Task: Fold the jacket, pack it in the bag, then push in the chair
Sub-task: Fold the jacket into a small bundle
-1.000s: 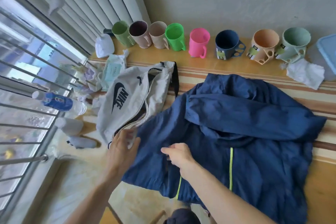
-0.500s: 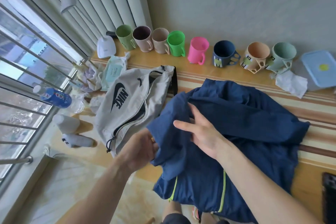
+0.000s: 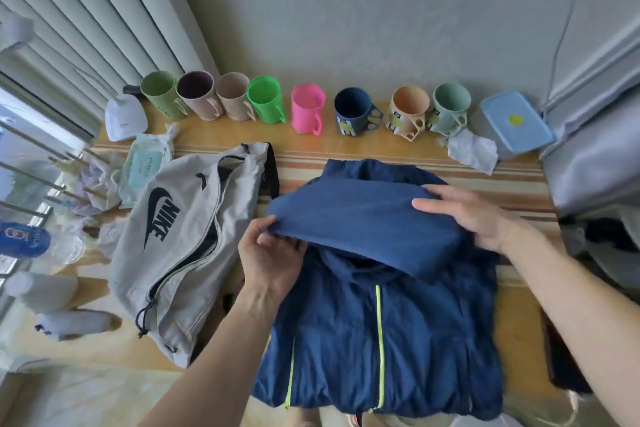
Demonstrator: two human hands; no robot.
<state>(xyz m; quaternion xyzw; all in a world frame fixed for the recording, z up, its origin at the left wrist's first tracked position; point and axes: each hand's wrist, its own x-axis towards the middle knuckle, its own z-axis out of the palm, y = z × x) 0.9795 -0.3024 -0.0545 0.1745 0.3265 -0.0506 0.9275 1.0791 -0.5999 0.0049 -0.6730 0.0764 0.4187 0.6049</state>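
Note:
A navy jacket point(image 3: 377, 329) with neon-yellow zip lines lies on the wooden table point(image 3: 311, 146), front up. One sleeve is folded across its chest. My left hand point(image 3: 270, 253) pinches the left end of that sleeve fold. My right hand point(image 3: 467, 215) lies flat on the sleeve's right end, fingers spread and pressing down. A grey Nike bag point(image 3: 180, 236) lies unzipped just left of the jacket. The chair is not in view.
Several coloured mugs point(image 3: 308, 113) line the wall at the back. A blue-lidded box point(image 3: 516, 121) and crumpled tissue point(image 3: 471, 149) sit back right. Wet wipes point(image 3: 143, 166), bottles point(image 3: 24, 239) and clutter crowd the left by the window. A dark object point(image 3: 561, 357) lies at the right edge.
The left sleeve was carried across the jacket's chest. My right hand slid from the middle to the sleeve's right end, and my left hand shifted to its left end. The camera tilted up.

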